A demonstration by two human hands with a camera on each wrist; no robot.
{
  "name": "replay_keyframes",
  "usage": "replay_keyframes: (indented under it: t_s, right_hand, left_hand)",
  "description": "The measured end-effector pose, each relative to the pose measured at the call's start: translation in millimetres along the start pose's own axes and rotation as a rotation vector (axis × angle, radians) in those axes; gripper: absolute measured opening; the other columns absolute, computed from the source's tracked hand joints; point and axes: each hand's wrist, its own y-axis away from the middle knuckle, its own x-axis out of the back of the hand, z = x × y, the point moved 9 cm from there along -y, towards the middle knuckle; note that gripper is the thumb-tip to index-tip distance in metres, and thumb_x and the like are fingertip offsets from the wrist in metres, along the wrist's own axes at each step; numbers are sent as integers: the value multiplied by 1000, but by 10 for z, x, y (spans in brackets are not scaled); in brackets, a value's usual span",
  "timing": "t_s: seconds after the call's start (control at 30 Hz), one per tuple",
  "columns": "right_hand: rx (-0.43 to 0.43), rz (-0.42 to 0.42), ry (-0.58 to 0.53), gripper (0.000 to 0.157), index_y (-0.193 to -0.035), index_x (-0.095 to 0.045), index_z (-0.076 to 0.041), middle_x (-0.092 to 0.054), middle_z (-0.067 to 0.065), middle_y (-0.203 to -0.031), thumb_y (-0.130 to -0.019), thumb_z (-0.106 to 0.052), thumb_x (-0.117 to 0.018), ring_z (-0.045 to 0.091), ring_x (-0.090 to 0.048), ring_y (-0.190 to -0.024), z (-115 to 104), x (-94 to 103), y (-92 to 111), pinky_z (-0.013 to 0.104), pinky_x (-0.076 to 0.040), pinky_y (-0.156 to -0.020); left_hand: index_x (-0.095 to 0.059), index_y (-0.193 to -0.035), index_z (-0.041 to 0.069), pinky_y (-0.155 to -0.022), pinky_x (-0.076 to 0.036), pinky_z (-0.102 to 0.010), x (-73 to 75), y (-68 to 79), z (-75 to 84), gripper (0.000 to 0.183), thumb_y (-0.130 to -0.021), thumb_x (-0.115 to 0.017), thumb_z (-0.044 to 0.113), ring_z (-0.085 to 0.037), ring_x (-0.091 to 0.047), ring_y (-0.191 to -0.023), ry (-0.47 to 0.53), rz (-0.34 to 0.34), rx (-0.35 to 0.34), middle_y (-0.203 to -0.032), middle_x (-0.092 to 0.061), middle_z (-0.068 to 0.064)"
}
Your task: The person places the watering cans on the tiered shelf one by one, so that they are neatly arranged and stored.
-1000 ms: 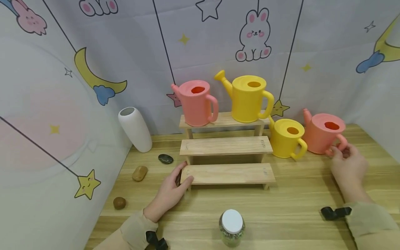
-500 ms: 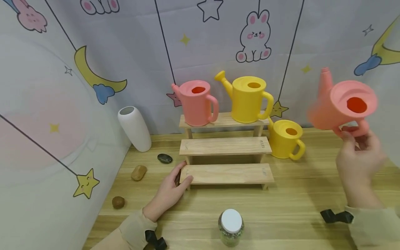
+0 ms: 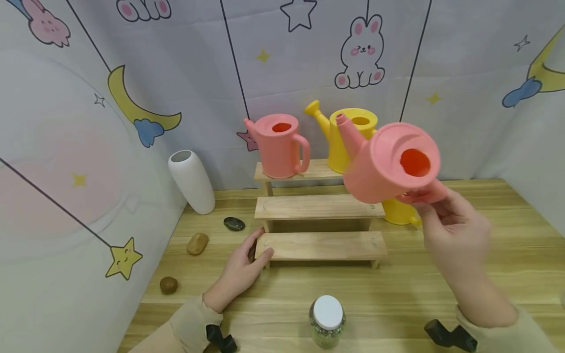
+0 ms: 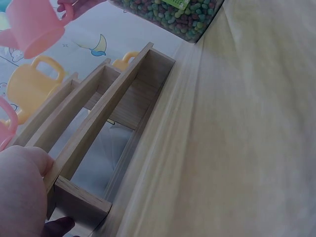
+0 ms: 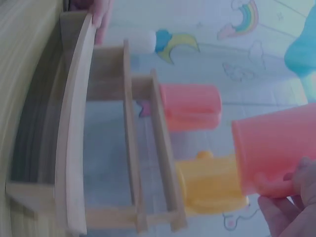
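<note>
My right hand (image 3: 459, 235) holds a pink watering can (image 3: 379, 164) up in the air by the lower part of its handle. The can tilts, with its spout up and to the left, in front of the stand's right end. My left hand (image 3: 238, 272) grips the left end of the lowest tier of a three-tier wooden shelf stand (image 3: 320, 246), thumb on top. A second pink watering can (image 3: 279, 154) stands on the top tier at left. Beside it, a yellow watering can (image 3: 336, 152) is partly hidden by the held one. Another yellow watering can (image 3: 397, 213) on the table is mostly covered.
A lidded jar (image 3: 327, 321) of small coloured pellets stands in front of the stand. At left are a white vase (image 3: 192, 184), a black stone (image 3: 234, 224), a tan stone (image 3: 197, 243) and a brown stone (image 3: 168, 285). A printed curtain (image 3: 300, 68) hangs behind.
The right hand has lifted the pink watering can off the table at right, then carried it left to the front of the stand. My left hand has stayed on the stand.
</note>
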Motion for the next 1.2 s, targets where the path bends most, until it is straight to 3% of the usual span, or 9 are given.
replay_keyframes:
  t_s: [0.13,0.27,0.43,0.53,0.73,0.97,1.2]
  right_hand:
    - [-21,-125,-96,34,-116,-71,12,-79,1,-97,-83,22,-69,5,-77,-88,40,-284,68,16,-61,-78]
    - [-63,-239,-186,33,-114,-73,8,-78,9,-95,-84,21,-68,10,-78,-89,85,-577,120,21,-62,-79]
    - [-129,-379,-80,30,-114,-77,-9,-78,7,-97,-89,7,-73,5,-77,-89,190,-888,177,20,-62,-78]
    - [-140,-450,-60,35,-121,-75,-12,-78,6,-97,-89,3,-75,3,-76,-89,256,-1050,211,20,-62,-78]
    - [-198,-575,-51,28,-117,-76,-19,-78,-1,-98,-90,-9,-78,6,-77,-90,379,-1346,293,22,-63,-81]
    - [-246,-667,-30,46,-131,-70,-30,-78,-4,-101,-88,-17,-80,6,-75,-92,400,-1579,328,21,-62,-83]
    - [-250,-704,35,43,-129,-72,-29,-78,-6,-102,-87,-21,-81,7,-75,-93,422,-1704,362,23,-63,-81]
  left_hand:
    - [-40,-157,25,-119,-42,-40,6,-2,-3,70,-98,-65,52,-18,-45,-147,-4,0,3,-159,-46,-3]
    - [-39,-158,23,-118,-43,-40,-11,-7,-5,70,-98,-65,50,-17,-47,-146,8,-13,-10,-158,-48,-3]
    - [-39,-158,26,-119,-42,-39,-12,-7,-18,70,-98,-65,50,-13,-45,-147,9,-18,0,-158,-47,1]
    - [-40,-157,26,-120,-41,-42,2,1,-1,69,-98,-64,52,-16,-41,-149,-14,-10,-4,-160,-45,0]
    - [-40,-157,27,-121,-40,-42,19,-3,-4,69,-98,-63,53,-15,-37,-151,-26,-9,-2,-162,-42,2]
    - [-41,-157,22,-120,-41,-44,36,-15,-8,69,-99,-63,52,-18,-39,-151,-65,4,-25,-161,-44,1]
    - [-41,-157,19,-120,-42,-44,26,-8,2,70,-99,-63,52,-19,-41,-150,-77,4,-28,-160,-45,0]
